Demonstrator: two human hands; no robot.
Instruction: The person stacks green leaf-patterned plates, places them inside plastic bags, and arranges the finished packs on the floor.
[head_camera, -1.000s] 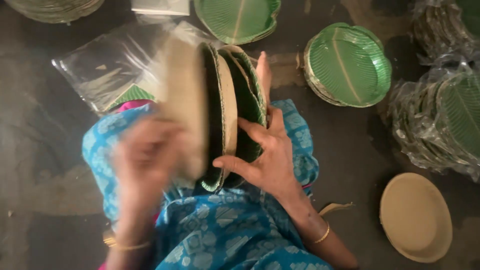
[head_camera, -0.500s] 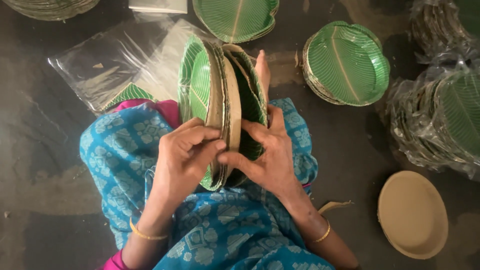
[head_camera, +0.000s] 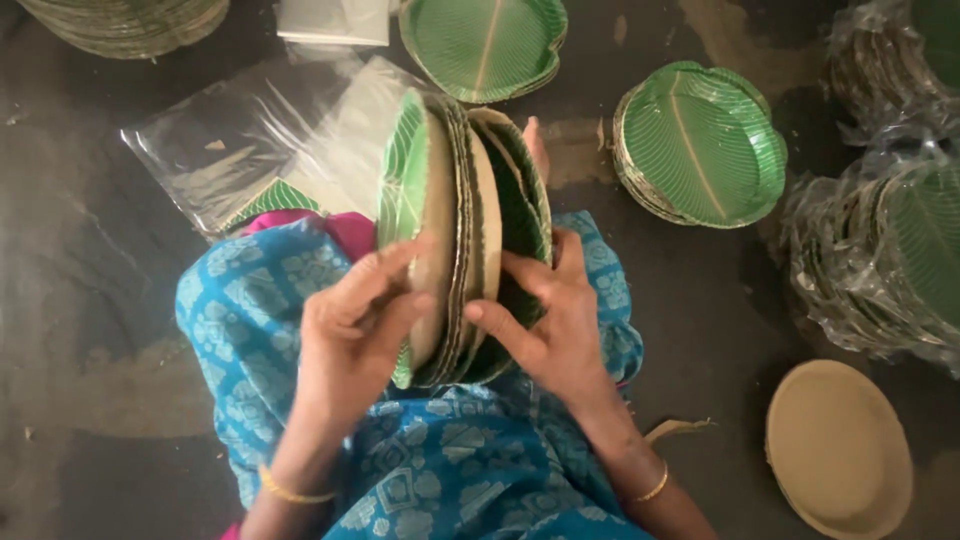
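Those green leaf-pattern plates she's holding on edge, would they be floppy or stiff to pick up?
Probably stiff: the plates keep their dished shape on edge. Likely light, since the left hand and right hand steady many together.

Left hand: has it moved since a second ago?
Yes. The left hand was blurred and out to the left over the blue cloth; it now lies flat against the upright stack of leaf plates, closer to the right hand.

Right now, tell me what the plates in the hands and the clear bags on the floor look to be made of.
The plates held on edge between left hand and right hand: likely pressed paperboard, tan matte backs, thin layered rims, and glossy green leaf-print faces that may be a laminated film. The clear bags: thin plastic film, judging by see-through, wrinkled, shiny sheets.
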